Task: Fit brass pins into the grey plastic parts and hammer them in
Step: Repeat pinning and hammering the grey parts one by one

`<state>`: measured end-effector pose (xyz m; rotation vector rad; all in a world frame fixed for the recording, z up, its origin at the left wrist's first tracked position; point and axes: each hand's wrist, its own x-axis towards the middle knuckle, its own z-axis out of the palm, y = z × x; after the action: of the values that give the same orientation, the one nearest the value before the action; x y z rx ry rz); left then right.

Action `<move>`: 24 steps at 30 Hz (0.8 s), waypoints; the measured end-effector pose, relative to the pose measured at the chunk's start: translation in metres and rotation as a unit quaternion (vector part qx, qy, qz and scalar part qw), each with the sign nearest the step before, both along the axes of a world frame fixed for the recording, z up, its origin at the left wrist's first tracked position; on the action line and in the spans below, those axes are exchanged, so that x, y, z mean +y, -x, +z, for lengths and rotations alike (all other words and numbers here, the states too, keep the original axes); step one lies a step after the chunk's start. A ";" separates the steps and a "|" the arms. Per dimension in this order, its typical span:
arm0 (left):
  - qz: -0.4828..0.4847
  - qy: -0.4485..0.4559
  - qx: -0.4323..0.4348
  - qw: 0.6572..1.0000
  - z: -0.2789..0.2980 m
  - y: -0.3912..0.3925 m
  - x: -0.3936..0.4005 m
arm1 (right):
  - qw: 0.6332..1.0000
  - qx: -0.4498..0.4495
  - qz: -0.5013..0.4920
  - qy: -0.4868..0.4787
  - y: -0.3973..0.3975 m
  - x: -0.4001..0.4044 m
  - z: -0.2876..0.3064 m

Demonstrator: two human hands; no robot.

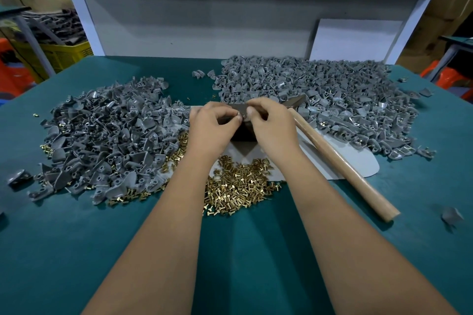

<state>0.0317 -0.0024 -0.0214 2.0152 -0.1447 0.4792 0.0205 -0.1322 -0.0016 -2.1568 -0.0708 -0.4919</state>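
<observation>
My left hand [213, 126] and my right hand [271, 123] meet fingertip to fingertip over a dark block [244, 133] at the table's middle. Between them they pinch a small grey plastic part [242, 112]; whether a pin sits in it is hidden by the fingers. A heap of brass pins [238, 186] lies just below my wrists. One pile of grey plastic parts [102, 135] spreads to the left, a bigger pile [320, 100] to the right. A hammer with a wooden handle [340, 161] lies to the right of my right hand, its head near the block.
The green table top [243, 250] carries a pale grey sheet [358, 161] under the block and hammer. A stray grey part [451, 216] lies at the right edge. A white frame and back panel [204, 20] close the far side. A yellow crate [64, 56] stands beyond, left.
</observation>
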 end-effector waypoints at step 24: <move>0.037 -0.017 -0.002 0.999 -0.005 -0.001 -0.005 | 0.975 0.082 -0.090 0.186 0.042 -0.065 0.050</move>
<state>0.0323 -0.0076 -0.0265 2.0585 -0.0807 0.5318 -0.0217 -0.1972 0.0486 -2.5797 0.1373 -0.4256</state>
